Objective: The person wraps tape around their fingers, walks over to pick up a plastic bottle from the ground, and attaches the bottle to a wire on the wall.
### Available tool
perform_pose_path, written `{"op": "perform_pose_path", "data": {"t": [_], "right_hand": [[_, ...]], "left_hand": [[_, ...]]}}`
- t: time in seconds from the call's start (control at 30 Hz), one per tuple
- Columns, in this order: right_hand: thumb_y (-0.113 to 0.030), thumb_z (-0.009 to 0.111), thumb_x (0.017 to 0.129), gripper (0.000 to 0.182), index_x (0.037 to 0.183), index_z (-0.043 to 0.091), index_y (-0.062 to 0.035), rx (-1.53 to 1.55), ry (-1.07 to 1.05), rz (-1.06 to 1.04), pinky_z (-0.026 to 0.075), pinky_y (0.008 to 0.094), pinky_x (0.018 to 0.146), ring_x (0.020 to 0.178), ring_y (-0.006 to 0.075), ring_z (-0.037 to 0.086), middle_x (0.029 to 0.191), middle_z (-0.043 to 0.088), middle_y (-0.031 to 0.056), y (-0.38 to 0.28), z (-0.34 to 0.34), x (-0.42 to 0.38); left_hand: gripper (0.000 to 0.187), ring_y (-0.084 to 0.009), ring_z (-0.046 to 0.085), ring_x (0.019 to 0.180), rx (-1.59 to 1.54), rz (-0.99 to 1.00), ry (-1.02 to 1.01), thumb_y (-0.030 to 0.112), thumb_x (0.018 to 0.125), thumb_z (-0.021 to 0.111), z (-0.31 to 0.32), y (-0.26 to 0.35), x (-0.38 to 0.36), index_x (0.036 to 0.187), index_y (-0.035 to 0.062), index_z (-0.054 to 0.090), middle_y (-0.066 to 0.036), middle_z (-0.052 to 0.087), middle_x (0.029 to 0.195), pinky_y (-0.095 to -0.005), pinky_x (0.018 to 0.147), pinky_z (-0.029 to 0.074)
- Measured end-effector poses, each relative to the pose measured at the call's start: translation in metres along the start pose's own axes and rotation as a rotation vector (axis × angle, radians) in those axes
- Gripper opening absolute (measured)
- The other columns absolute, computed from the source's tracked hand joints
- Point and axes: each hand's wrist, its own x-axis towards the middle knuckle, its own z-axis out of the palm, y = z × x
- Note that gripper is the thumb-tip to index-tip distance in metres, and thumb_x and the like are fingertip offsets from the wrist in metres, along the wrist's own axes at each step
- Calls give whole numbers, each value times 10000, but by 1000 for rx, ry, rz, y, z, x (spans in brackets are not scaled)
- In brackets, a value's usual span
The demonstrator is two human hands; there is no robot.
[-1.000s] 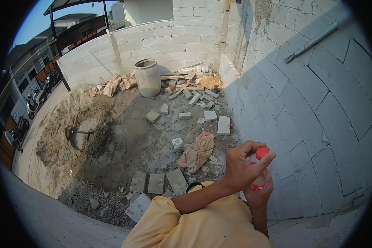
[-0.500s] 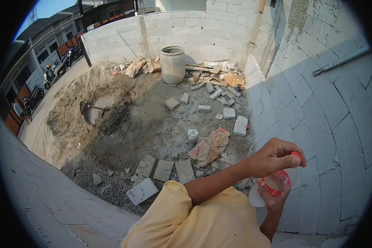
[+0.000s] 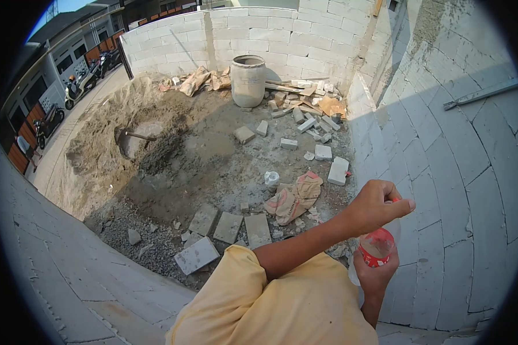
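Observation:
A clear bottle with a red label point(image 3: 376, 247) is upright at the lower right, in front of the pale block wall. My right hand point(image 3: 376, 275) wraps round its lower part from below. Reaching across from the left, my left hand point(image 3: 380, 208) is closed just above the bottle's neck. A bit of the red cap point(image 3: 395, 199) shows between its curled fingers and thumb. The fingers cover the neck, so whether the cap still touches the bottle cannot be made out.
Block walls point(image 3: 437, 184) stand right and behind. A drum point(image 3: 248, 82), broken blocks point(image 3: 289, 144), a torn sack point(image 3: 296, 198) and paving slabs point(image 3: 228, 227) lie about the ground. Left is a sand heap point(image 3: 98, 138) with a tool handle point(image 3: 140, 136); beyond, motorbikes and a person point(image 3: 25, 148).
My left hand has risen slightly and moved left, its fingers now hiding most of the red cap. The bottle is more upright. The view has shifted a little.

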Motion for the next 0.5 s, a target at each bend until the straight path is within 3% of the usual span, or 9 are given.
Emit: {"op": "perform_pose_path", "data": {"t": [0.07,0.13,0.2,0.3,0.37,0.5], "right_hand": [[-12,874,759,584,1288,634,45,-7,-1,5,601,376,906,1031,227,746,1156,731,126,1,-1,0],[-12,881,764,577,1284,637,41,47,-14,-39,608,372,909,1035,223,753,1152,736,126,9,-4,-3],[-12,886,766,569,1278,644,42,100,14,-2,611,374,915,1033,223,756,1152,741,130,9,-4,-2],[-32,920,768,537,1245,686,41,224,211,88,622,378,922,1026,215,766,1142,768,135,11,-11,4],[-57,942,763,513,1217,717,27,249,173,180,623,371,925,1014,203,771,1132,785,117,-10,-34,21],[-77,946,768,540,1252,723,5,148,233,14,619,371,936,1044,198,767,1162,786,100,-25,-74,39]], "left_hand": [[419,-96,656,740,-87,-29,-58,430,997,818,-6,-5,-1,927,37,693,-50,725,831,-281,680,559],[413,-126,694,754,-558,-258,-21,458,1013,800,-8,-10,-4,937,62,710,-47,742,856,-297,721,591],[400,-151,735,793,-610,-263,7,469,1020,790,-22,-22,-6,961,79,723,-51,763,889,-316,786,623],[389,-145,759,822,-399,-271,143,458,1015,797,-42,-65,-16,971,77,733,-74,789,929,-322,822,636],[376,-136,757,816,-192,-328,171,432,1008,791,-64,-116,-30,974,60,757,-68,793,904,-295,793,619],[390,-165,728,719,-17,-598,420,431,966,808,-107,-232,-88,932,52,724,-74,754,845,-311,636,565]]}}
